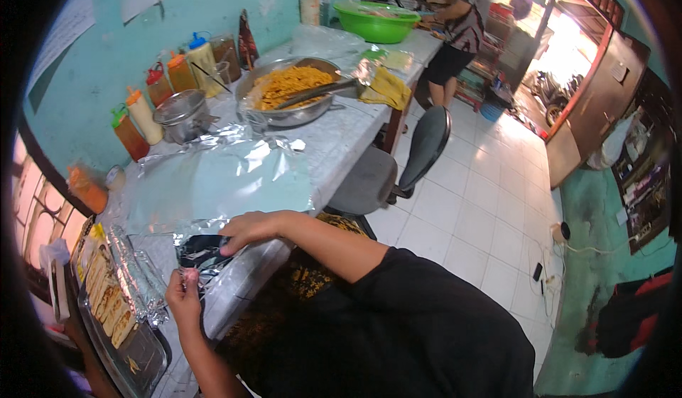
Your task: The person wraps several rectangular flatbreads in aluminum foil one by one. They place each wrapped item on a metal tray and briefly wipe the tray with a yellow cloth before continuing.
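A small piece of aluminium foil [200, 250], dark with reflections, hangs at the table's front edge between my hands. My left hand [184, 298] pinches its near corner between thumb and fingers. At its far right side, my right hand [254, 231] holds the edge, thumb below the fingers. Just beyond lies a wide sheet of foil [218, 182], flat with crinkled borders. Left of my hands, several long foil-covered pieces [136, 275] lie side by side. A metal tray [146, 358] beside them bears several browned flatbread rolls [111, 305].
A steel bowl [298, 119] of orange shredded food [293, 84] holds tongs [314, 95]. Sauce bottles [141, 116] and a lidded steel pot [184, 118] line the wall. A green basin [375, 25], a yellow cloth [386, 89], an office chair [367, 177] and another person [458, 30] are farther off.
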